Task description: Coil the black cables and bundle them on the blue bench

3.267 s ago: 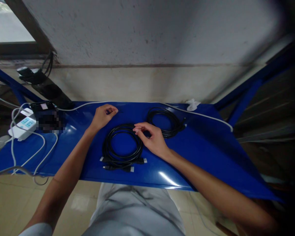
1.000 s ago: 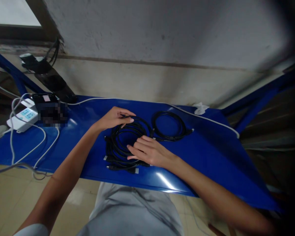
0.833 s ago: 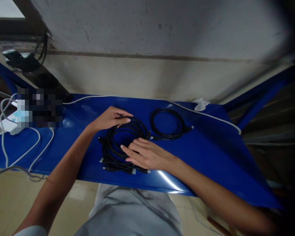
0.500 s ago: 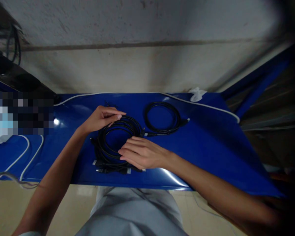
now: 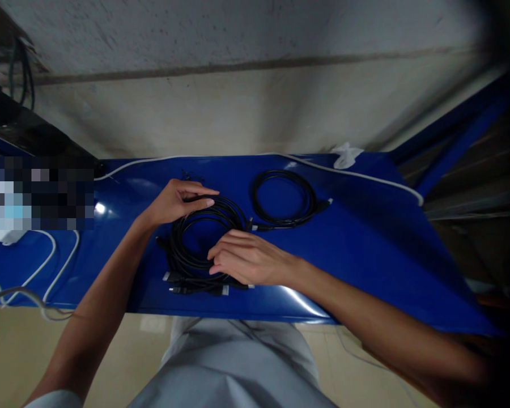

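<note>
A stack of coiled black cables (image 5: 175, 241) lies on the blue table (image 5: 374, 255), its flat metal-tipped plugs (image 5: 221, 290) bunched at the near side. At the upper left of the coils, my left hand (image 5: 181, 201) has its thumb and fingers closed about the loops. My right hand (image 5: 253, 258) curls over the lower right of the same stack, its fingertips reaching inside the ring and partly hidden. Just right of the stack rests a separate single coil of black cable (image 5: 313, 198), which neither hand touches.
Small black ties (image 5: 191, 175) lie behind the stack. A white cord (image 5: 357, 177) runs along the table's back edge, past a crumpled white scrap (image 5: 347, 156). White cables (image 5: 62, 277) and a dark box-like object (image 5: 38, 127) are at the left. The wall (image 5: 195, 113) stands behind.
Both hands stay on the coil stack, with only slight shifts of the fingers. The whole view has moved a little; the separate coil stays put.
</note>
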A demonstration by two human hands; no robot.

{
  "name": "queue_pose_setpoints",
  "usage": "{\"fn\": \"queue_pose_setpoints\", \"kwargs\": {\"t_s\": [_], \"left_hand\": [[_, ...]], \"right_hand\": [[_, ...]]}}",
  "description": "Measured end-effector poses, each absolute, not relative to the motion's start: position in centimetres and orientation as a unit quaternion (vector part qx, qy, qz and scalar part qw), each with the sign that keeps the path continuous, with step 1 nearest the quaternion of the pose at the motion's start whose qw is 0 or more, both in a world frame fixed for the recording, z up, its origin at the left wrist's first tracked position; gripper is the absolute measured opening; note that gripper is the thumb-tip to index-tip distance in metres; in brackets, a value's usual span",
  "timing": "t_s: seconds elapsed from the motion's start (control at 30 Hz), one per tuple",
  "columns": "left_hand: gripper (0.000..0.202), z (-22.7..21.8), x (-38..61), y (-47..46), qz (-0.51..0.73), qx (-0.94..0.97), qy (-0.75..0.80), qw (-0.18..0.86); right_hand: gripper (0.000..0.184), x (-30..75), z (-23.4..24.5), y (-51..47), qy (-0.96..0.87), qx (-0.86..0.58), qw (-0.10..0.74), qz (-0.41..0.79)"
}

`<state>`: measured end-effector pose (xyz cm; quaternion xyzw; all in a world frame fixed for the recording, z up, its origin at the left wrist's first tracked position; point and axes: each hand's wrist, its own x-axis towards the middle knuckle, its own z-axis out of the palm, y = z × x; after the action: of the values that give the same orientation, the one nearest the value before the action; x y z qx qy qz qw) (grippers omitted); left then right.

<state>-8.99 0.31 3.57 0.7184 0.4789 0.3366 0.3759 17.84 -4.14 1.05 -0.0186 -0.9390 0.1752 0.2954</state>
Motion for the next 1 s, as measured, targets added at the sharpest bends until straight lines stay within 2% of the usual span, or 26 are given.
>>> {"fn": "queue_pose_setpoints", "kwargs": {"t_s": [0.23,0.4,0.73,1.0], "left_hand": [[0.045,3.8,-9.09,0.32,0.322,0.721,0.473,0.391],[0.045,3.94,-9.01,0.31,0.319,0.719,0.469,0.402],[0.044,4.02,-9.03,0.36,0.311,0.724,0.47,0.398],[0.042,3.9,-9.1,0.35,0.313,0.719,0.472,0.403]], "right_hand": [[0.013,17.62,0.99,-4.0,-0.923,-0.027,0.325,0.206],[0.016,17.58,0.53,-3.88,-0.914,-0.031,0.347,0.208],[0.023,17.87,0.92,-3.7,-0.947,-0.032,0.284,0.146],[0.01,18.28,1.03,-3.59,-0.952,-0.019,0.262,0.154]]}}
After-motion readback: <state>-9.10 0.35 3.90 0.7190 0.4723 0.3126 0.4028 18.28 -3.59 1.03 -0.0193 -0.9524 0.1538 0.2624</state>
